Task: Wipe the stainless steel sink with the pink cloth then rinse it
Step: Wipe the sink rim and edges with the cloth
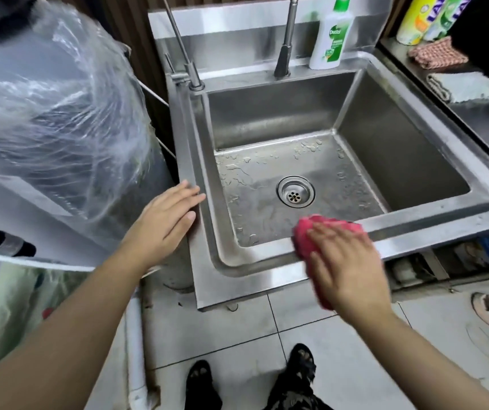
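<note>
The stainless steel sink [270, 263] fills the middle of the view, with water drops on its floor and a round drain [295, 191] in the centre. My right hand [348, 267] presses the pink cloth [323, 226] flat on the sink's front rim, the cloth bunched under the palm and fingers. My left hand [166, 214] rests flat on the sink's left rim, fingers spread, holding nothing. Two taps rise at the back, a thin one [190, 72] at the left corner and a taller one [284, 54] in the middle.
A white and green soap bottle [330, 34] stands on the back ledge. A plastic-wrapped appliance [54, 119] sits close on the left. Folded cloths [465, 85] and spray cans [423, 16] lie on the right counter. My feet [299, 368] stand on pale tiles.
</note>
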`<state>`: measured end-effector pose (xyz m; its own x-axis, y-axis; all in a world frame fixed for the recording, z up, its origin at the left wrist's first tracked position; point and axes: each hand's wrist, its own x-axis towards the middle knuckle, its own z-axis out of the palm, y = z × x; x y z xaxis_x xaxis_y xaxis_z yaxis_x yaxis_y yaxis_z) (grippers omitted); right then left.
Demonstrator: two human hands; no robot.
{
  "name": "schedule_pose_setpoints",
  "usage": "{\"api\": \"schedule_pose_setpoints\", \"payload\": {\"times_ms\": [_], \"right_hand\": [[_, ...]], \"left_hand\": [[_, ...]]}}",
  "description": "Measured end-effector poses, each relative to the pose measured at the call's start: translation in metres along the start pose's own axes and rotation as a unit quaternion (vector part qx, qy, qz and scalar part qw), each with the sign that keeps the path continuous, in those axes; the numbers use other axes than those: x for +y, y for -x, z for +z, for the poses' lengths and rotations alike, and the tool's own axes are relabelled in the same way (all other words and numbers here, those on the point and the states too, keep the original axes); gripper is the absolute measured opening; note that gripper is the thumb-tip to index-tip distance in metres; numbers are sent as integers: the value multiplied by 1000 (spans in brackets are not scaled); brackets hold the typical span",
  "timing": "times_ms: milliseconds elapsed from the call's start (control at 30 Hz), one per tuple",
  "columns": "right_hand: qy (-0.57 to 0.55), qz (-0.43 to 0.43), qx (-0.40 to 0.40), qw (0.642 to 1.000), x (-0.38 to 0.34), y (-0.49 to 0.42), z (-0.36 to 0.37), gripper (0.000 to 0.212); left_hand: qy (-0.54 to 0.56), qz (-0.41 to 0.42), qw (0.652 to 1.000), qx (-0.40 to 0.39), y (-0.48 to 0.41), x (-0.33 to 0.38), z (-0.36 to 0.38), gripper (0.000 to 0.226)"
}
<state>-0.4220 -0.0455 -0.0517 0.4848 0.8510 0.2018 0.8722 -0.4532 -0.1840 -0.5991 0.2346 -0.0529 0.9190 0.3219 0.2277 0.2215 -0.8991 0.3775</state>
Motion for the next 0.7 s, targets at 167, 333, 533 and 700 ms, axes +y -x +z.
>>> {"api": "schedule_pose_setpoints", "payload": {"times_ms": [167,333,533,700], "right_hand": [[-29,84,67,994,-57,6,5,38],[-51,-29,10,998,-181,5,33,41],[45,5,-95,995,-197,-44,35,52],[-38,40,-63,996,-173,-7,23,48]], "left_hand": [[28,60,997,-35,-13,-25,4,58],[23,96,994,-56,-39,-50,5,62],[18,104,992,-69,-66,-61,6,58],[28,106,993,-53,-65,-58,12,57]]}}
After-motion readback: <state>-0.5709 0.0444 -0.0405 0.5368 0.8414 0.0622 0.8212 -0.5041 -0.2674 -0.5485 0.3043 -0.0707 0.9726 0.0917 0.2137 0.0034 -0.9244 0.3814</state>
